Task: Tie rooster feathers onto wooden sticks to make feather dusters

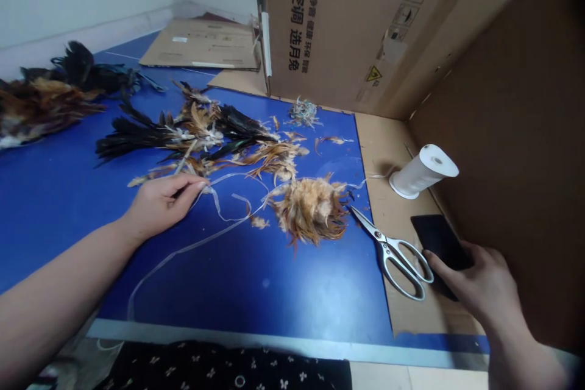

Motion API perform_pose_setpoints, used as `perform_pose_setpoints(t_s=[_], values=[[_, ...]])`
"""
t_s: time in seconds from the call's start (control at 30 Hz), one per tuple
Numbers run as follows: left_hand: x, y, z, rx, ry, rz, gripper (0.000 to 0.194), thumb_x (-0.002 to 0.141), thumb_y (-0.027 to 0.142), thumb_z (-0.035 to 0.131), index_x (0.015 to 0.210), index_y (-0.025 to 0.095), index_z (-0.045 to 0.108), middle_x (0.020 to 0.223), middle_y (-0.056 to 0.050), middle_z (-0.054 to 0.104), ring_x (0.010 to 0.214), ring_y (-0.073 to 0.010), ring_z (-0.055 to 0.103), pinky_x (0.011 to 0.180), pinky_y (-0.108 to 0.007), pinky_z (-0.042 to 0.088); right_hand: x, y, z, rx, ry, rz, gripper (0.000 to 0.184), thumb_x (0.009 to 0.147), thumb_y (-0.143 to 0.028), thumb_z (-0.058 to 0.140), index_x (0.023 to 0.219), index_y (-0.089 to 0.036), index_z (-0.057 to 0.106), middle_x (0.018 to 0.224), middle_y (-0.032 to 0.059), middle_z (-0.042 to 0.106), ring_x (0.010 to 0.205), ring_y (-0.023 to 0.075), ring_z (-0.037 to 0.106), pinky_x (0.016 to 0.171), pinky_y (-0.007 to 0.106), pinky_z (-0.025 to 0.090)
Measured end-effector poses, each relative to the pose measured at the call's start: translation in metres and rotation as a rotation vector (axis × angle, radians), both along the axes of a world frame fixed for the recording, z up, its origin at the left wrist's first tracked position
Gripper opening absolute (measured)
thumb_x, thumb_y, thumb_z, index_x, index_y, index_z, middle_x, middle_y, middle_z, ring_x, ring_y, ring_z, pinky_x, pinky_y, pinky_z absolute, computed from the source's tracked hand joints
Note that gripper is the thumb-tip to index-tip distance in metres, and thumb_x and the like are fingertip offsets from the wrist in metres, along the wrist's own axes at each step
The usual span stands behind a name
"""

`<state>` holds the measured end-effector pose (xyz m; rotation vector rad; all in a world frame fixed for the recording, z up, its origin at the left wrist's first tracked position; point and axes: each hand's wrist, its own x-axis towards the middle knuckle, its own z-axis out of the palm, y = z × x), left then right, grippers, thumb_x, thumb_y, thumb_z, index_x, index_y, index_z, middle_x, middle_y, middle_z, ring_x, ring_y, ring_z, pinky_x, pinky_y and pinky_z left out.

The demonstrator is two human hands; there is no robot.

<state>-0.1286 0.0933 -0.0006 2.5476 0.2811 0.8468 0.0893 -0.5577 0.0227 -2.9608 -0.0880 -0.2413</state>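
My left hand pinches the end of a thin translucent ribbon above the blue table. From there the ribbon loops across the surface toward a fluffy brown feather bunch. At the right, my right hand grips a black smartphone, its thumb along the near edge. Beside the phone lie silver-handled scissors, blades slightly apart and pointing at the feather bunch. A white spool stands on the cardboard, with a strand of ribbon leading from it toward the feathers.
Loose black and brown feathers spread over the middle of the blue table. A larger feather pile is at the far left. Cardboard box walls rise at the back and right. A small tangle of scraps lies near the back.
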Motion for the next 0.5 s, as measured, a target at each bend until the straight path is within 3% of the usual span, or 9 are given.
perform_pose_setpoints(t_s=[0.13,0.27,0.5], values=[[0.0,0.0,0.002,-0.029,0.017,0.052,0.013,0.098,0.045,0.073,0.095,0.039,0.083,0.099,0.02,0.087,0.087,-0.0138,0.081,0.087,-0.028,0.066,-0.015,0.014,0.008,0.01,-0.047,-0.017,0.098,0.078,-0.091,0.075,0.142,-0.017,0.074,0.142,0.0269,0.066,0.127,0.0505,0.071,0.098,0.061,0.064],[-0.001,0.003,0.0,-0.048,0.047,0.081,0.01,0.096,0.046,0.075,0.094,0.038,0.082,0.101,0.02,0.087,0.089,-0.0152,0.081,0.09,-0.029,0.064,-0.029,0.022,0.013,-0.021,-0.075,0.0,0.098,0.083,-0.092,0.07,0.151,-0.021,0.071,0.145,0.027,0.062,0.117,0.0498,0.072,0.09,0.062,0.065],[-0.005,0.005,-0.003,-0.014,0.086,0.125,0.017,0.095,0.048,0.074,0.097,0.033,0.083,0.104,0.013,0.089,0.093,-0.0182,0.081,0.091,-0.03,0.064,-0.033,0.03,0.017,-0.151,-0.202,0.122,0.094,0.091,-0.09,0.06,0.148,-0.016,0.074,0.13,0.0266,0.066,0.105,0.0492,0.074,0.079,0.059,0.062]])
